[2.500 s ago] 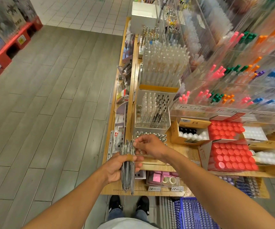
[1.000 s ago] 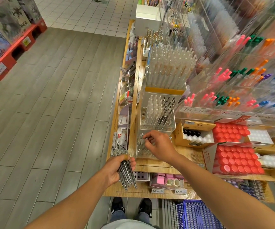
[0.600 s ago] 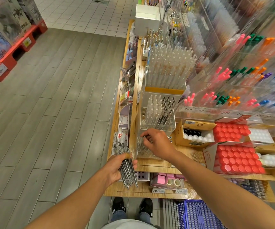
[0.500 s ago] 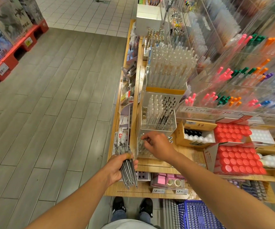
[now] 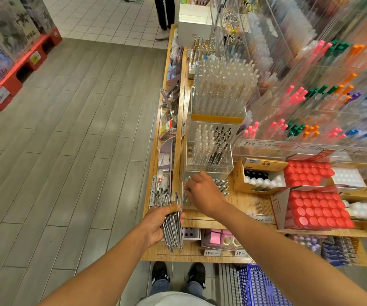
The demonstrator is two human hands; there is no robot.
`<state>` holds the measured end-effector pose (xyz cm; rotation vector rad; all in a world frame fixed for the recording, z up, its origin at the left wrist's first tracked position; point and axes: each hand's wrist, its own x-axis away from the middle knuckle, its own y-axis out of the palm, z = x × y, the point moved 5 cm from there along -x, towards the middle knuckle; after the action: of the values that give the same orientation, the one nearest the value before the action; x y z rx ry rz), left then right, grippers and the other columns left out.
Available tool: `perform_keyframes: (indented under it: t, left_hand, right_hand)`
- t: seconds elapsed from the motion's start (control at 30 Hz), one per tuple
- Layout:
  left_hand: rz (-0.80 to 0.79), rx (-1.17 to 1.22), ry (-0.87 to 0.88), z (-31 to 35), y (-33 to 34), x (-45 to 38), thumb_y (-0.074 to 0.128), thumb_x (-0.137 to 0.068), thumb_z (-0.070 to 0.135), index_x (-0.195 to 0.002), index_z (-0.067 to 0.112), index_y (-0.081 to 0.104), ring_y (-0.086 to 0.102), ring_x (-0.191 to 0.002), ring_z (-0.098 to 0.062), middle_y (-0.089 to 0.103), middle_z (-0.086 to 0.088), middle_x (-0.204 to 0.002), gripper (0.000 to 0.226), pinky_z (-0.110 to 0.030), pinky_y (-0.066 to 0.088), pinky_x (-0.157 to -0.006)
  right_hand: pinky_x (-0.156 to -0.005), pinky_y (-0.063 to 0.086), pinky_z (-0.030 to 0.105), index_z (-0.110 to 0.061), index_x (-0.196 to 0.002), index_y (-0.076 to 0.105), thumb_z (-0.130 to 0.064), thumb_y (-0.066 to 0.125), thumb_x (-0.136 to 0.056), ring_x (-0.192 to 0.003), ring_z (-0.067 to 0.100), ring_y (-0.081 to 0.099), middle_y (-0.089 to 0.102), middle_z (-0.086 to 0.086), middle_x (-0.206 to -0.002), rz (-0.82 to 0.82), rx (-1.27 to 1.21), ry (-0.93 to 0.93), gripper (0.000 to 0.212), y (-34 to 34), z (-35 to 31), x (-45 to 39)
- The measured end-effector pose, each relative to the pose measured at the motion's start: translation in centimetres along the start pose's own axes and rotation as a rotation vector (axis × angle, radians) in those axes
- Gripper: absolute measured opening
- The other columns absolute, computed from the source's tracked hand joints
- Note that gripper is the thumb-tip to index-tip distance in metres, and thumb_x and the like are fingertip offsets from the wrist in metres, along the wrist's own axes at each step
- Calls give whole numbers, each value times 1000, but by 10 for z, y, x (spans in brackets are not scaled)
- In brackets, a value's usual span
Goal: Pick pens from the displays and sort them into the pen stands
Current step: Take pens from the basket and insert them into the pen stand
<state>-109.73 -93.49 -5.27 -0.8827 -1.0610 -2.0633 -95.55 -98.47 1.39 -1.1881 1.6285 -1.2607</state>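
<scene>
Both hands busy: left hand [image 5: 156,224] grips a pen bundle [image 5: 171,221]; right hand [image 5: 202,193] fingers curled over the clear pen stand [image 5: 186,202] at the shelf's edge.

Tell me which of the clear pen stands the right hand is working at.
The lowest, nearest clear stand: the right hand sits over it; the two taller ones stand behind.

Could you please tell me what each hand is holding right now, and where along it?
The left hand grips a bundle of pens around mid-length. Whether the right hand holds anything cannot be told.
</scene>
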Motion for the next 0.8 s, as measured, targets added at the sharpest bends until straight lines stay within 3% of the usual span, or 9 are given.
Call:
perform_keyframes:
  t: [0.1,0.23,0.33,0.43,0.57,0.67,0.8]
  left_hand:
    - [-51,-14,10,0,5,2,82,-64,5,-101,-6,68,74,-78,-30,72,-22,-87,41,-37,62,-62]
    - [-162,1,9,-2,20,6,79,-71,4,-92,-2,74,72,-74,-26,72,-20,-91,22,-35,62,-67]
    - [-228,-8,-15,-8,33,10,77,-73,3,-95,-2,74,72,-69,-24,72,-19,-89,22,-31,61,-59]
    - [-244,-23,-41,-13,42,10,76,-76,3,-97,-3,75,72,-69,-24,72,-19,-90,22,-31,59,-53]
    - [-221,-83,-71,-19,48,6,78,-76,7,-90,-3,77,72,-68,-26,71,-20,-85,18,-33,59,-54]
    - [-204,-81,-73,-22,49,3,77,-78,8,-96,-4,73,71,-67,-26,71,-18,-84,22,-35,61,-59]
    - [-98,-120,-44,-25,45,2,75,-78,7,-104,-2,62,70,-66,-26,71,-20,-85,30,-35,62,-59]
  right_hand:
    - [-86,40,30,-14,-112,67,-23,62,-92,-98,19,52,66,3,-103,53,-237,130,23,-9,3,11]
    - [-84,51,29,-12,-122,60,-18,56,-97,-95,18,63,66,7,-105,-243,-977,494,25,-3,8,35]
    - [-61,46,18,-6,-121,57,-8,48,-100,-67,7,60,65,2,-84,-304,-1356,615,22,-2,10,54]
    - [-56,38,15,-5,-104,60,-10,50,-99,-60,3,53,63,-3,-75,-310,-1436,565,12,-4,18,64]
    - [-64,45,23,-5,-97,53,-14,54,-96,-68,10,55,57,5,-80,-208,-1610,625,9,-5,38,76]
    - [-72,52,28,-5,-103,55,-16,53,-96,-73,13,59,61,4,-85,-13,-1465,646,12,-16,66,85]
    - [-64,51,25,-18,-98,56,-16,54,-97,-71,12,60,64,1,-84,303,-1121,607,2,-40,98,97]
